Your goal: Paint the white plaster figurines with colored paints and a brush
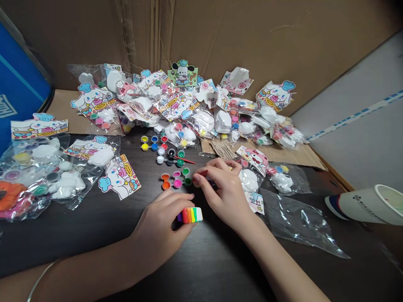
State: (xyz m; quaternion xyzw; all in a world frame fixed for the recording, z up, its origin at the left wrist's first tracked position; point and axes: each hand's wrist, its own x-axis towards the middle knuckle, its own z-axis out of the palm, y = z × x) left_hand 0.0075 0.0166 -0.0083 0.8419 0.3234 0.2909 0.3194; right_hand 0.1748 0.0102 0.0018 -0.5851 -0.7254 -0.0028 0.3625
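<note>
My left hand [165, 226] is closed around a small white figure [192, 215] painted in stripes of purple, red, orange, yellow and green. Part of it stays white, and my fingers hide the rest. To its right, my right hand [222, 188] has its thumb and fingers drawn together beside the green paint pot [187, 181]. What lies between those fingertips is mostly hidden; a bit of red shows there. Orange paint [166, 185] and pink paint [177, 183] sit in opened pots of the same strip. A thin red paintbrush [184, 160] lies just behind.
More opened paint pots [154, 147] stand farther back. Bagged white figures with printed cards [179, 107] pile against the cardboard wall [220, 37]. Other bags [66, 184] lie at left. At right are an empty clear bag [299, 222] and a paper cup [365, 204].
</note>
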